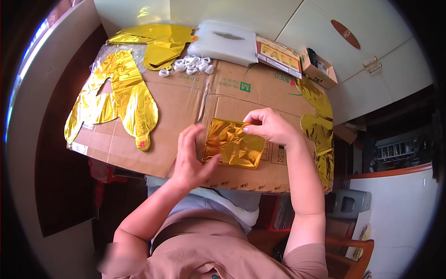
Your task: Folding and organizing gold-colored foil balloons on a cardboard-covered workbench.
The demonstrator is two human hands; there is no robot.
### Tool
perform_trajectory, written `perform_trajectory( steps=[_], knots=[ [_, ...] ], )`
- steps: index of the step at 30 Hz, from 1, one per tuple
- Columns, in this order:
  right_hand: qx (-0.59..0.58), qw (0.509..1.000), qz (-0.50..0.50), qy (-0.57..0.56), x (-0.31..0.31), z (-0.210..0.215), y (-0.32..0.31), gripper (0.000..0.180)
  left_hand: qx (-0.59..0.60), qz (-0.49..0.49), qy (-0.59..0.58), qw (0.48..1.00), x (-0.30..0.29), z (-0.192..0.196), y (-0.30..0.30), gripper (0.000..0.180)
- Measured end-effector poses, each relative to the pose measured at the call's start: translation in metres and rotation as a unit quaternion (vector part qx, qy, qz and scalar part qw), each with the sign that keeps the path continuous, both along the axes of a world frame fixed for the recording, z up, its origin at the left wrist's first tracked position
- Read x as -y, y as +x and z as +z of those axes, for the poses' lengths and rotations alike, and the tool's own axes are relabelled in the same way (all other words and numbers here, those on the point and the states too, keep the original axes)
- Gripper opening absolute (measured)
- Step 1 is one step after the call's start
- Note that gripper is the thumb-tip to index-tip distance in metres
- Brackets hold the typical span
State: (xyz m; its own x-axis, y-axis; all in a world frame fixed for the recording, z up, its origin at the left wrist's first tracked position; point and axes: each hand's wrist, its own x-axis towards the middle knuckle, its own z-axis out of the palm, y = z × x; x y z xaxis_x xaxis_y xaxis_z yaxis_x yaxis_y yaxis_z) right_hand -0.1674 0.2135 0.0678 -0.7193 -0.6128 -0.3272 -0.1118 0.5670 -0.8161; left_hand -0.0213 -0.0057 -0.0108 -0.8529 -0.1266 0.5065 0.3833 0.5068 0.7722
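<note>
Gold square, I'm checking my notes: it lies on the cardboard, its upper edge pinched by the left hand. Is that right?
Not quite: the head view shows the right hand pinching its upper edge. The gold square does lie on the cardboard.

L forearm (149, 204) angles up & to R from a bent elbow (127, 233) held out to the side; L wrist (180, 182) roughly in line w/ it. L hand (190, 159) spread: fingers (188, 137) fwd, slightly curled, blurred; thumb (212, 163) wide of them, pointing R. R forearm (306, 181) near vert., leaning a bit L. R wrist (292, 142) bent inward, so R hand (270, 126) points L, thumb & index pinched tog. at tips, other fingers curled. Hands apart, R slightly farther fwd. Torso (200, 253) centred below, btwn arms.
</note>
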Motion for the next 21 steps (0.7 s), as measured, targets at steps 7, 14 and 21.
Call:
perform_trajectory(
  steps=[7, 14, 21],
  knots=[
    [-0.212, 0.975, -0.023, -0.054, 0.002, 0.034, 0.062, 0.013, 0.222, -0.206, 0.178, 0.936, 0.002, 0.0, -0.005, 0.063],
    [-0.265, 0.953, 0.027, -0.141, -0.028, 0.035, 0.084, 0.027, 0.208, -0.174, 0.093, 0.958, 0.0, 0.006, -0.007, 0.033],
    [-0.207, 0.956, -0.105, -0.179, -0.086, -0.025, 0.101, 0.03, 0.209, -0.188, 0.259, 0.924, 0.004, -0.011, -0.01, 0.026]
  ],
)
